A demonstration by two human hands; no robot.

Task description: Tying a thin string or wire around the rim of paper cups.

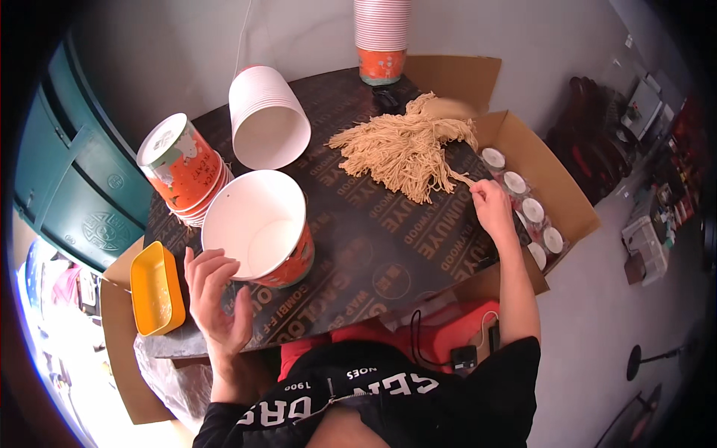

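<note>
A paper bucket [287, 261], white inside and orange printed outside, stands tilted on the dark table, its mouth facing me. My left hand [216, 299] is at its near left rim, fingers curved and apart, holding nothing; whether a fingertip touches the rim I cannot tell. Further right lies a loose heap of beige strands [403, 153], which look like yarn or noodles. My right hand [491, 203] pinches the end of a thin bunch at the heap's right edge.
Beyond the bucket are stacked white buckets [269, 116] lying on their side and upturned orange ones [187, 168]. A tall stack [382, 45] stands at the back. Yellow tray [157, 291] sits left. Lidded jars [532, 210] fill an open cardboard box [556, 172] at right.
</note>
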